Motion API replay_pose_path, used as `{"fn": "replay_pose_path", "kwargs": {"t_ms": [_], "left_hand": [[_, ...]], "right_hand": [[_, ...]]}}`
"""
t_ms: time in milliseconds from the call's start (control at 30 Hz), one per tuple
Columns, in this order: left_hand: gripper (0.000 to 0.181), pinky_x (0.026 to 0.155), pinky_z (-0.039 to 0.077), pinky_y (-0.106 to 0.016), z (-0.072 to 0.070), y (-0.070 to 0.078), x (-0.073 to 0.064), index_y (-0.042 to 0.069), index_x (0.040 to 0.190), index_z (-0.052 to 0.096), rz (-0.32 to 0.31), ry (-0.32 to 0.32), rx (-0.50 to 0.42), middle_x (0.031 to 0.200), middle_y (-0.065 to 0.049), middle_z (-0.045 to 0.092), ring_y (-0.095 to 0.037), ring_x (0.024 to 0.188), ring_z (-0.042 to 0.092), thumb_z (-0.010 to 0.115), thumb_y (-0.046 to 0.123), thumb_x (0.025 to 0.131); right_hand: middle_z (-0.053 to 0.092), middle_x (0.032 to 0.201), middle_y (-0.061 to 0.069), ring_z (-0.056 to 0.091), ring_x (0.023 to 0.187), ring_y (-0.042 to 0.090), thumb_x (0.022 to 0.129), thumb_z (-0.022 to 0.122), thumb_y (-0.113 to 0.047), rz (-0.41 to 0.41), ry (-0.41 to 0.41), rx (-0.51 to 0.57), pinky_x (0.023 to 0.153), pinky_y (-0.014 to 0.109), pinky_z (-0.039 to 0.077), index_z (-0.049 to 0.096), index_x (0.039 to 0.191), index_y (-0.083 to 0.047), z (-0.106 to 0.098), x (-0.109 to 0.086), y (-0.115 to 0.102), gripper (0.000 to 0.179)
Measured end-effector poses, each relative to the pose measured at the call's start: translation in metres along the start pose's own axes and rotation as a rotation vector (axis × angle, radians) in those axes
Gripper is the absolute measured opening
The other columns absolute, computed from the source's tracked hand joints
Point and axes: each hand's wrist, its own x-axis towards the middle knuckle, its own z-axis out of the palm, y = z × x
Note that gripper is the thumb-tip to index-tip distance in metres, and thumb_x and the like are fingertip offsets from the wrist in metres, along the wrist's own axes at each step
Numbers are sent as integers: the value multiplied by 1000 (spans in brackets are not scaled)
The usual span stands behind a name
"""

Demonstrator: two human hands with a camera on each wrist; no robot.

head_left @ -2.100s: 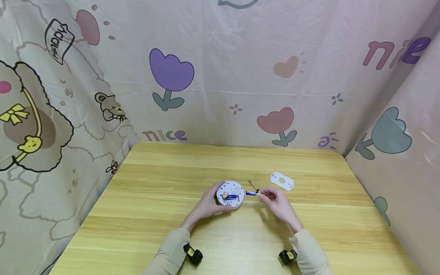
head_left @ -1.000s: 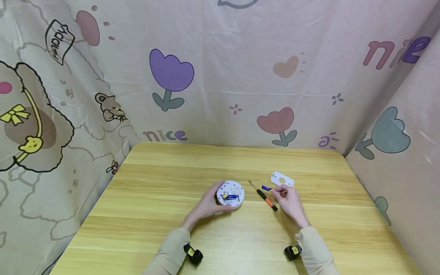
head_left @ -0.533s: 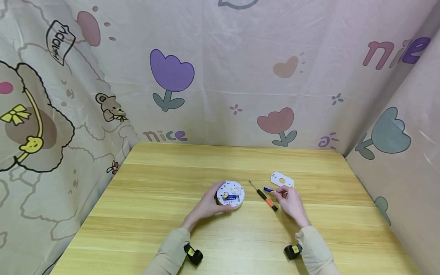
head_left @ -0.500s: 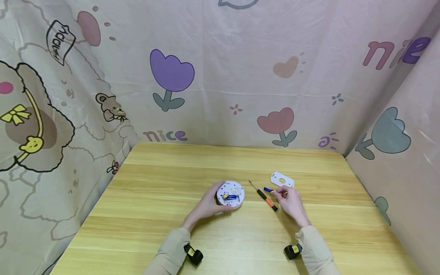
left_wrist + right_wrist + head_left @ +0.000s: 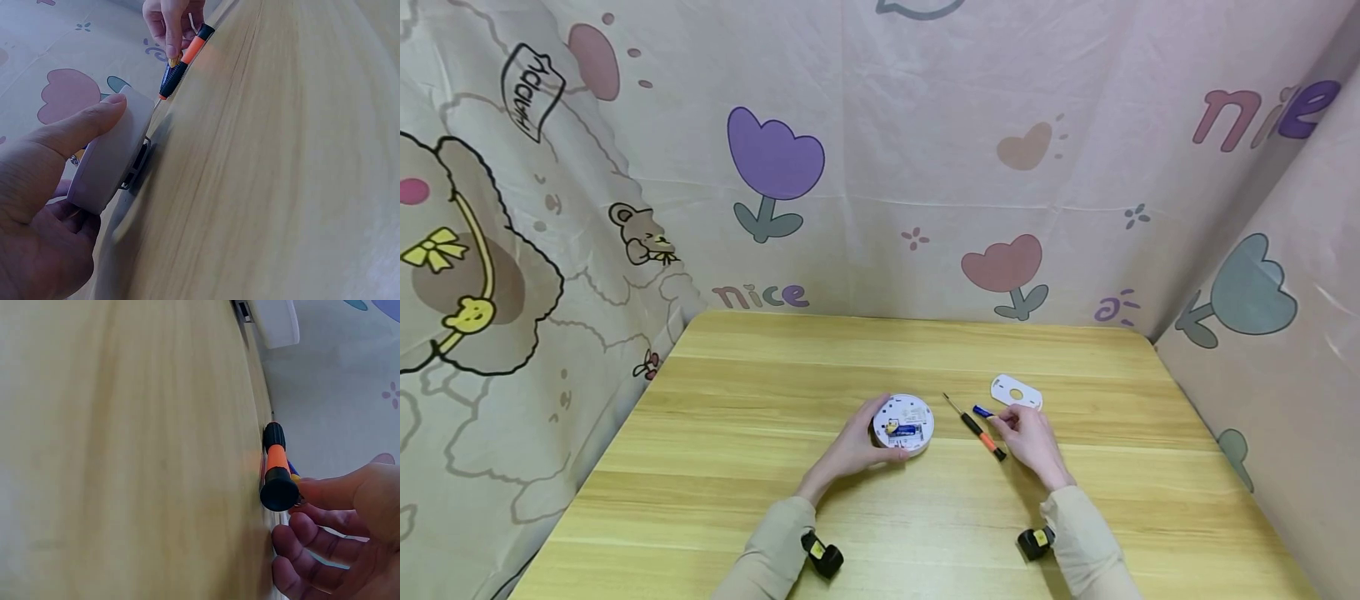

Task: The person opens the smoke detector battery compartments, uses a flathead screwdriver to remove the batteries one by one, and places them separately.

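Note:
My left hand (image 5: 856, 440) grips a round white device (image 5: 897, 408) by its side, thumb along the near rim. Its back faces up, showing a label and a slot with a blue battery (image 5: 906, 431) in it. In the left wrist view the device is tilted, with a small black part (image 5: 139, 164) under it, close over the table. My right hand (image 5: 1028, 435) pinches a blue and yellow battery (image 5: 982, 411) low over the table. In the right wrist view a screwdriver (image 5: 275, 456) mostly hides this battery.
On the wooden table (image 5: 760, 375) the orange and black screwdriver lies between the device and my right hand, its tip pointing away to the left. A white plate (image 5: 1003, 386) with a central hole lies just beyond my right fingers. Printed cloth (image 5: 880, 167) hangs behind the table.
My right hand has carried the battery away from the device to the right, past the screwdriver, which is now in plain sight. It has since shifted slightly left. My left hand stays put.

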Motion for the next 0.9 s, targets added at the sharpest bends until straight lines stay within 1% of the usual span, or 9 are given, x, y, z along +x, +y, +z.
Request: {"fn": "replay_pose_path", "kwargs": {"t_ms": [267, 400, 533, 900], "left_hand": [[106, 121, 24, -68, 0, 2, -1, 5, 157, 31, 3, 0, -1, 160, -23, 35, -46, 147, 35, 91, 28, 72], [106, 121, 24, -68, 0, 2, -1, 4, 157, 31, 4, 1, -1, 161, -23, 34, -46, 147, 34, 91, 28, 72], [107, 121, 24, -68, 0, 1, -1, 5, 157, 31, 3, 1, 3, 161, -23, 34, -46, 147, 34, 91, 28, 72], [107, 120, 24, -70, 0, 0, -1, 6, 157, 30, -1, 3, 1, 161, -23, 34, -46, 147, 34, 91, 29, 72]], "right_hand": [[71, 77, 5, 54, 65, 11, 90, 73, -15, 3, -67, -49, 59, 23, 43, 73, 90, -3, 1, 5, 1, 12], [70, 76, 5, 54, 64, 11, 90, 73, -16, -3, -78, -60, 61, 25, 43, 72, 88, -4, 0, 6, -1, 12], [69, 74, 4, 52, 62, 11, 90, 73, -16, -8, -86, -71, 60, 25, 41, 72, 86, -6, 1, 7, -1, 12], [69, 77, 3, 55, 66, 13, 89, 73, -16, 27, -120, -76, 62, 27, 43, 71, 85, -7, 1, 7, -2, 10]]}}
